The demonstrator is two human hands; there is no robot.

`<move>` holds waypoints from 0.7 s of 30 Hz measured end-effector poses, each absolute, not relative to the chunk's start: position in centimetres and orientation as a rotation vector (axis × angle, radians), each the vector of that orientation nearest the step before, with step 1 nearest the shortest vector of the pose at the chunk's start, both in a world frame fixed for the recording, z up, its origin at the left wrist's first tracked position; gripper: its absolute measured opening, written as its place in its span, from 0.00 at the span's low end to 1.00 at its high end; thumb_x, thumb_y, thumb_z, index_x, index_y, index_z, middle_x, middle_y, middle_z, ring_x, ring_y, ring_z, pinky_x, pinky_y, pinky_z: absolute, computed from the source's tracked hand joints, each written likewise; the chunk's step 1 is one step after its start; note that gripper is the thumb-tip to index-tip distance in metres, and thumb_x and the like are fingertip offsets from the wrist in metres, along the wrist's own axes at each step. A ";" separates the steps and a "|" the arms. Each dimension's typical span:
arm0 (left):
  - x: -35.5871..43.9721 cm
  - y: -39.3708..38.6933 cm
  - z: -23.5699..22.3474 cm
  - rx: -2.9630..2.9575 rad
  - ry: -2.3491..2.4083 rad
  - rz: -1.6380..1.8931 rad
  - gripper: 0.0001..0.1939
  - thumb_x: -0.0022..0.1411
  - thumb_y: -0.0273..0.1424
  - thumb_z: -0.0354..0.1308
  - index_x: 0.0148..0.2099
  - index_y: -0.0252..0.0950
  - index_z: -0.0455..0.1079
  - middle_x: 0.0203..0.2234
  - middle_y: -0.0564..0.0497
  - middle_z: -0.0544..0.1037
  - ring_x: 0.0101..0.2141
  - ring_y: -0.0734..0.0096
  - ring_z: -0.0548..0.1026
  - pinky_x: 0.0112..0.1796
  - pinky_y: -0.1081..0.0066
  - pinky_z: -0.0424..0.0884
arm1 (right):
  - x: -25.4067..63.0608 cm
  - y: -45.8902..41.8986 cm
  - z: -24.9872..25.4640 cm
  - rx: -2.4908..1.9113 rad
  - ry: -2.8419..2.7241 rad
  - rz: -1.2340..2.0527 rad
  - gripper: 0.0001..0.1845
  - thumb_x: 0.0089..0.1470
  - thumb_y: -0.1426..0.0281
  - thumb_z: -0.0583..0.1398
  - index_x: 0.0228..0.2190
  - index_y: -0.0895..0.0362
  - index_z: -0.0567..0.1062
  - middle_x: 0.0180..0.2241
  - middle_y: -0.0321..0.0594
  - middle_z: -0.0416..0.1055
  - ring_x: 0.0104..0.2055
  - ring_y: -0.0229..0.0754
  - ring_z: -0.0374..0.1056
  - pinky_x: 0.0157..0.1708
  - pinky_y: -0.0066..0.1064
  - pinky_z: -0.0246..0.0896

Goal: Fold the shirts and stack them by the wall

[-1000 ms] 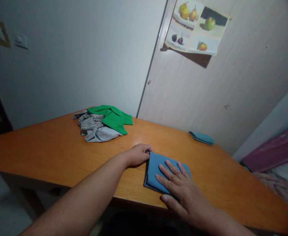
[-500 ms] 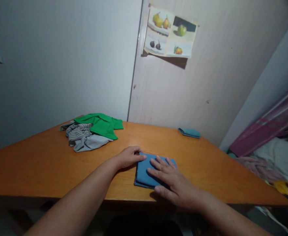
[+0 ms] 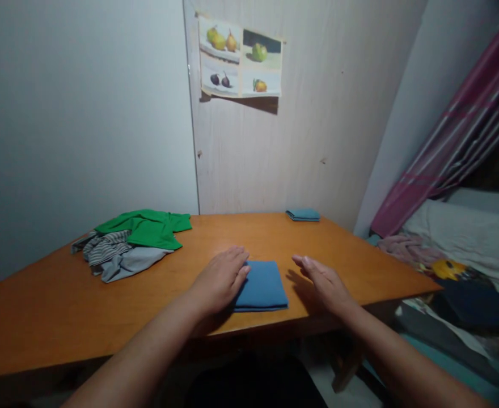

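A blue folded cloth (image 3: 262, 286) lies as a flat, neat rectangle near the front edge of the wooden table (image 3: 147, 317). Along its left side is my left hand (image 3: 224, 277), fingers stretched out, covering part of that edge; whether it presses on the cloth I cannot tell. My right hand (image 3: 324, 281) is held just off the cloth's right side, fingers straight and palm turned inward, with nothing in it. A gap of bare wood shows between the right hand and the cloth.
On the table's left lies a loose heap with a green garment (image 3: 147, 226), a striped one (image 3: 107, 246) and a grey one (image 3: 134, 262). A folded teal cloth (image 3: 303, 215) sits at the back right. Beyond the right edge is a bed (image 3: 466, 226) with a purple curtain (image 3: 436, 141).
My right hand has lifted off the cloth and moved to its right. My left hand has shifted to its left side. The cloth now lies straighter, and the view has turned to the right.
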State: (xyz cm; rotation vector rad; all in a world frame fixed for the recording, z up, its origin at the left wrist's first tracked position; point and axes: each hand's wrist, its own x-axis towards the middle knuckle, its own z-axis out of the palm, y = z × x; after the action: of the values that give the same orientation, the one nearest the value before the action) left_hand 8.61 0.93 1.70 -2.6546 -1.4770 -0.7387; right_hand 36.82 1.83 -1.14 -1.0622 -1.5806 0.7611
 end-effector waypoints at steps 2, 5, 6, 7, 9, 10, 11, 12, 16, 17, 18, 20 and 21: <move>9.9 0.6 1.3 -2.669 -1.499 -0.565 0.31 0.72 0.45 0.40 0.69 0.34 0.57 0.68 0.40 0.57 0.68 0.56 0.53 0.65 0.53 0.50 | 37.2 1.0 -1.8 -1.067 -1.487 0.846 0.29 0.58 0.45 0.57 0.46 0.54 0.80 0.52 0.50 0.75 0.56 0.54 0.69 0.59 0.52 0.58; 11.2 0.0 0.5 -2.692 -1.549 -0.360 0.33 0.72 0.48 0.37 0.72 0.37 0.51 0.70 0.43 0.51 0.69 0.54 0.47 0.65 0.49 0.48 | 37.6 -0.4 -2.4 -1.063 -1.352 0.984 0.29 0.56 0.45 0.59 0.44 0.55 0.80 0.51 0.50 0.75 0.54 0.54 0.70 0.55 0.50 0.61; 11.4 -0.1 0.2 -2.695 -1.559 -0.310 0.33 0.72 0.48 0.37 0.72 0.38 0.50 0.70 0.44 0.50 0.69 0.54 0.46 0.65 0.49 0.47 | 37.6 -1.0 -2.5 -1.061 -1.310 1.019 0.29 0.56 0.45 0.59 0.43 0.56 0.79 0.50 0.50 0.75 0.52 0.53 0.71 0.54 0.48 0.62; 11.5 -0.3 -0.1 -2.693 -1.566 -0.275 0.33 0.72 0.48 0.37 0.72 0.39 0.49 0.70 0.45 0.49 0.69 0.54 0.45 0.65 0.48 0.46 | 37.7 -1.5 -2.5 -1.056 -1.275 1.049 0.28 0.56 0.45 0.59 0.43 0.56 0.79 0.48 0.50 0.76 0.50 0.52 0.72 0.52 0.47 0.63; 11.6 -0.5 -0.6 -2.673 -1.570 -0.251 0.33 0.72 0.48 0.36 0.73 0.39 0.48 0.70 0.46 0.49 0.70 0.55 0.45 0.66 0.49 0.45 | 37.7 -2.6 -2.5 -1.031 -1.240 1.094 0.27 0.57 0.46 0.59 0.41 0.57 0.79 0.42 0.48 0.77 0.44 0.49 0.73 0.48 0.43 0.65; 11.6 -0.6 -0.9 -2.660 -1.570 -0.254 0.33 0.72 0.48 0.36 0.73 0.39 0.47 0.70 0.47 0.49 0.70 0.55 0.45 0.66 0.49 0.45 | 37.6 -3.1 -2.4 -1.010 -1.236 1.111 0.27 0.57 0.46 0.59 0.39 0.57 0.79 0.39 0.46 0.77 0.41 0.47 0.73 0.45 0.41 0.65; 11.6 -0.6 -1.1 -2.650 -1.569 -0.260 0.33 0.72 0.48 0.35 0.73 0.40 0.47 0.70 0.48 0.50 0.70 0.56 0.45 0.66 0.50 0.44 | 37.5 -3.5 -2.4 -0.986 -1.234 1.129 0.27 0.57 0.46 0.59 0.38 0.58 0.78 0.36 0.45 0.77 0.39 0.45 0.73 0.43 0.39 0.65; 11.6 -0.6 -1.2 -2.643 -1.567 -0.267 0.33 0.72 0.49 0.35 0.73 0.40 0.47 0.70 0.48 0.50 0.70 0.57 0.45 0.66 0.50 0.44 | 37.3 -4.0 -2.5 -0.963 -1.234 1.156 0.27 0.57 0.46 0.59 0.37 0.58 0.78 0.35 0.44 0.77 0.37 0.45 0.73 0.41 0.38 0.65; 11.5 -0.3 -1.5 -2.636 -1.580 -0.254 0.33 0.72 0.49 0.34 0.73 0.41 0.47 0.70 0.49 0.51 0.69 0.59 0.46 0.66 0.52 0.45 | 36.4 -5.4 -2.9 -0.959 -1.210 1.279 0.29 0.57 0.45 0.59 0.38 0.59 0.77 0.35 0.46 0.77 0.38 0.45 0.73 0.40 0.38 0.66; 11.5 -0.3 -1.5 -2.636 -1.586 -0.241 0.33 0.72 0.49 0.34 0.73 0.41 0.47 0.70 0.49 0.51 0.69 0.59 0.46 0.66 0.52 0.45 | 36.2 -5.7 -3.1 -0.970 -1.209 1.307 0.30 0.56 0.45 0.59 0.39 0.60 0.77 0.36 0.47 0.77 0.38 0.45 0.73 0.39 0.38 0.66; 11.5 -0.2 -1.5 -2.636 -1.593 -0.227 0.33 0.72 0.49 0.34 0.73 0.41 0.47 0.70 0.49 0.51 0.69 0.60 0.47 0.66 0.52 0.45 | 35.9 -6.0 -3.4 -0.980 -1.208 1.327 0.30 0.56 0.44 0.58 0.39 0.60 0.77 0.35 0.47 0.77 0.37 0.45 0.73 0.39 0.37 0.66; 11.5 -0.2 -1.4 -2.631 -1.601 -0.204 0.33 0.72 0.49 0.35 0.73 0.40 0.47 0.70 0.49 0.50 0.69 0.60 0.46 0.66 0.52 0.45 | 35.4 -6.5 -4.0 -0.986 -1.209 1.364 0.31 0.56 0.44 0.58 0.39 0.61 0.77 0.34 0.48 0.77 0.35 0.44 0.72 0.37 0.37 0.66; 11.5 -0.2 -1.3 -2.629 -1.603 -0.198 0.33 0.72 0.48 0.35 0.73 0.40 0.48 0.70 0.49 0.50 0.69 0.59 0.46 0.66 0.52 0.45 | 35.2 -6.7 -4.3 -0.984 -1.209 1.384 0.32 0.56 0.44 0.58 0.38 0.61 0.77 0.34 0.47 0.77 0.34 0.44 0.72 0.36 0.36 0.66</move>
State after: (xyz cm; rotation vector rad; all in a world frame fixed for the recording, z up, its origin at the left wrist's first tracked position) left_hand 11.53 -0.22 -1.30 -2.6292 -1.6026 -0.1982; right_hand 35.22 -6.71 -4.26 -0.9839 -1.2089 1.3838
